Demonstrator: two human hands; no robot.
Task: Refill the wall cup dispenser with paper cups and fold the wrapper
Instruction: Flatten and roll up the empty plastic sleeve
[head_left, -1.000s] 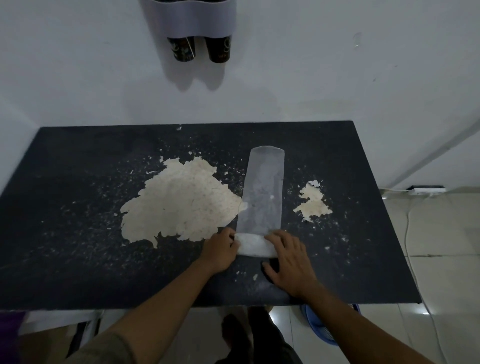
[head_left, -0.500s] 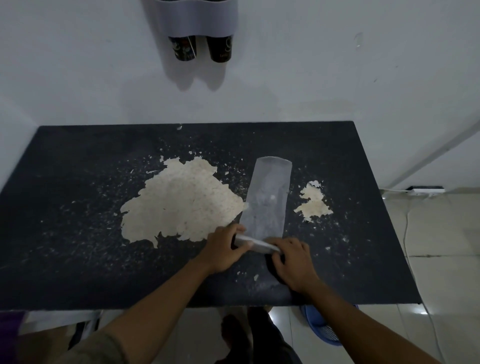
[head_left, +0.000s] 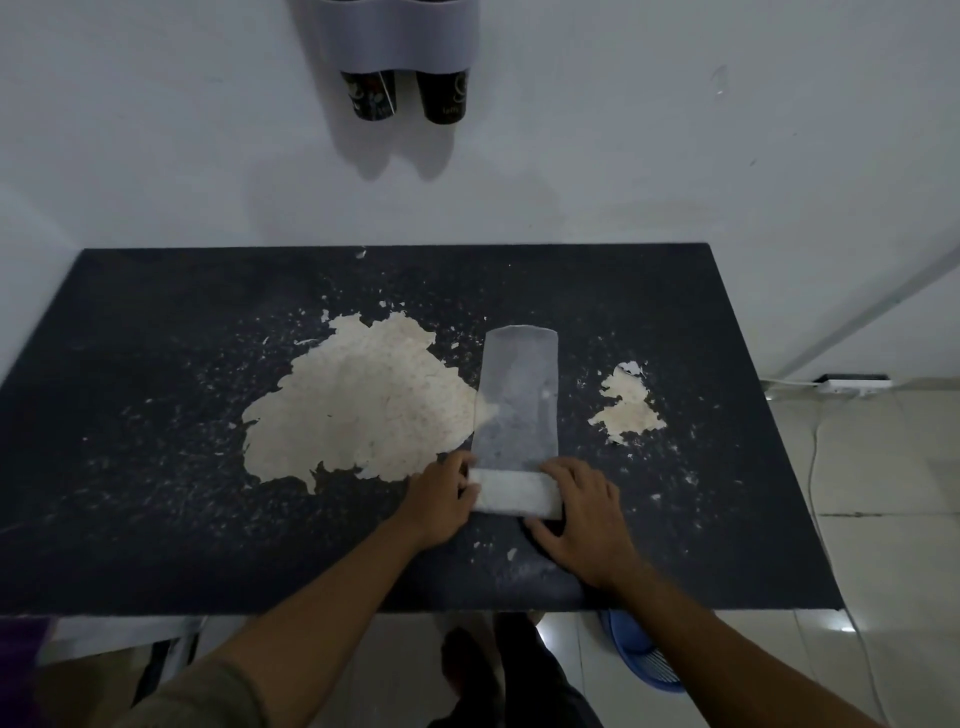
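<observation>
Both forearms are bare from wrist to elbow. The left hand and right hand carry no gloves, rings, or watch. A grey-olive sleeve covers the left upper arm at the lower frame edge. Dark trousers are visible below the table edge; footwear detail is indistinct.

Worn black table, power strip on floor, blue basket under.
</observation>
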